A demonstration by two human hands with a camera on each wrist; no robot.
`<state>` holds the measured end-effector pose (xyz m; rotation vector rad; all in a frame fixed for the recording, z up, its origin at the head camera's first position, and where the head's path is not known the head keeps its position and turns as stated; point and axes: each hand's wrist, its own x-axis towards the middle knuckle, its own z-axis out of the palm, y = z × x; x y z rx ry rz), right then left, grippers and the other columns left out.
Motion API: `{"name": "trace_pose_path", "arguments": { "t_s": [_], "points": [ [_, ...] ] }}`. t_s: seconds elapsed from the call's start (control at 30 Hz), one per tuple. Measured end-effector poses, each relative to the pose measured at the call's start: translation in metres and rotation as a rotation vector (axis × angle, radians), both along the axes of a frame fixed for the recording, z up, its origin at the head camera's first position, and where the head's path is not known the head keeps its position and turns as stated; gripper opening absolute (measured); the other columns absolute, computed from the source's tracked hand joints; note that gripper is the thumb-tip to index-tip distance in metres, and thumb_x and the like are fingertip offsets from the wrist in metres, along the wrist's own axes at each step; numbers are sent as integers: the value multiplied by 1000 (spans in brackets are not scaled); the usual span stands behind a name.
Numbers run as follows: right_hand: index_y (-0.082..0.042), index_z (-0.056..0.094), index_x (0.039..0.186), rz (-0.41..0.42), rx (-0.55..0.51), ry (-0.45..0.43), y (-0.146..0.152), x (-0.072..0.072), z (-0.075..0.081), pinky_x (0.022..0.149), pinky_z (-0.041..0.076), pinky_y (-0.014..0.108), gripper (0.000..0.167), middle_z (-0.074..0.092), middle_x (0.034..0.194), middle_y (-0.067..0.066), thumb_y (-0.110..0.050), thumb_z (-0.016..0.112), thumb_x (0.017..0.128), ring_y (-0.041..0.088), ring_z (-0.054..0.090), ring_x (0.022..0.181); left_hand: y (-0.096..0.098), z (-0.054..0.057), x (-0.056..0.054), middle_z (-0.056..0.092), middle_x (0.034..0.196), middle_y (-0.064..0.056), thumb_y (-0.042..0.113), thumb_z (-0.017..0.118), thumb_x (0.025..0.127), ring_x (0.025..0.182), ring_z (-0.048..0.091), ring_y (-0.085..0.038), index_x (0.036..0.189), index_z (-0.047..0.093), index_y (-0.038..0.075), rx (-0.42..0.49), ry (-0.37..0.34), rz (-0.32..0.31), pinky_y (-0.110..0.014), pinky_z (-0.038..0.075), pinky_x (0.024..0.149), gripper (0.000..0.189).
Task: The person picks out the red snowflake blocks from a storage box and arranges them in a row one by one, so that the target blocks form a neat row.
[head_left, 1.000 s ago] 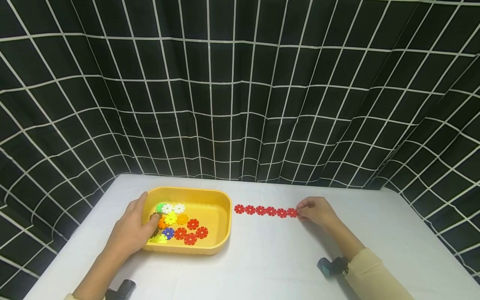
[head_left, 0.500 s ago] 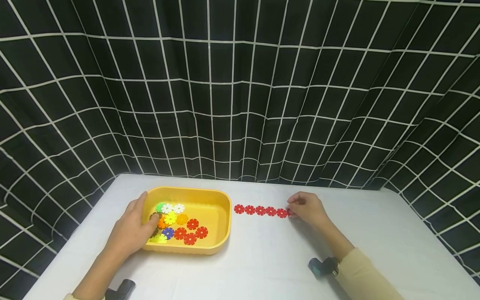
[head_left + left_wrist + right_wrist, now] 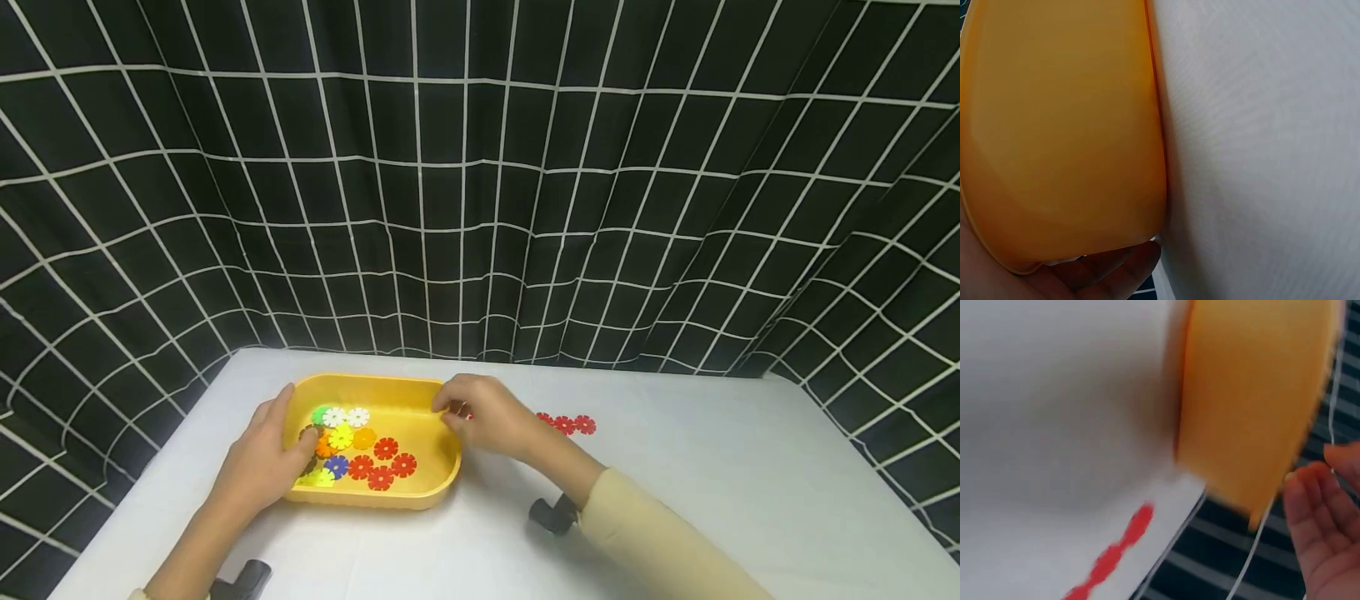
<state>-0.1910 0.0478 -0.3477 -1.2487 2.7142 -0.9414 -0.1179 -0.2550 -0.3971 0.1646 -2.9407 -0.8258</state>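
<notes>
My left hand (image 3: 262,454) grips the left end of a yellow plastic tray (image 3: 367,499), its thumb over the rim and its fingers outside; the left wrist view shows the fingertips (image 3: 1138,265) by the tray's end wall. Over the tray's right rim hangs my right hand (image 3: 491,417), fingers bent loosely with nothing seen between them. In the right wrist view its fingers (image 3: 1313,512) and thumb stand apart. Red snowflake discs (image 3: 564,425) lie in a row on the table, partly hidden behind the right hand. Several more red discs (image 3: 381,477) lie in the tray.
White (image 3: 358,417), yellow (image 3: 341,437), orange (image 3: 364,439) and blue (image 3: 337,467) discs share the tray's left half. A white cloth (image 3: 480,550) covers the table. A black curtain with white grid lines (image 3: 480,208) rises behind and at both sides.
My right hand has let go of the red disc at the row's right end and moved left to the tray's right rim. The left hand stays on the tray.
</notes>
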Motion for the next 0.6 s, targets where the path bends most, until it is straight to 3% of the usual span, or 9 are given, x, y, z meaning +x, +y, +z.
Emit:
{"name": "trace_pose_path", "arguments": {
  "t_s": [0.1,0.17,0.27,0.37,0.6],
  "points": [
    [-10,75,111,98,216,26,-27,7,-3,78,53,20,23,69,105,0,-8,76,88,12,61,90,-1,0,0,29,149,-36,35,56,98,128,40,-58,158,12,-3,-6,4,3,-74,36,98,83],
    [-16,73,118,112,345,19,-42,10,-9,74,50,19,33,66,107,-2,-18,80,86,9,57,87,-1,-1,0,29,149,-36,35,56,98,128,40,-58,158,13,-3,-7,9,1,-74,36,98,83],
    [-21,68,126,126,455,3,-58,11,-19,66,45,18,48,58,104,-4,-30,84,82,8,51,82,-1,-1,-1,30,149,-35,34,56,98,128,41,-58,158,13,-3,-4,10,1,-73,37,98,83],
    [-22,66,127,150,506,21,-70,12,-26,66,43,18,50,53,100,-5,-34,84,82,7,48,81,-1,0,0,30,149,-35,33,57,97,127,42,-57,158,14,-3,-1,9,4,-73,37,98,83],
    [-25,65,133,233,509,80,-80,12,-34,67,40,14,46,49,99,-5,-32,77,89,8,46,82,-1,-1,1,30,150,-33,33,57,98,129,41,-57,158,14,-2,9,13,7,-73,36,100,82]
  ]
}}
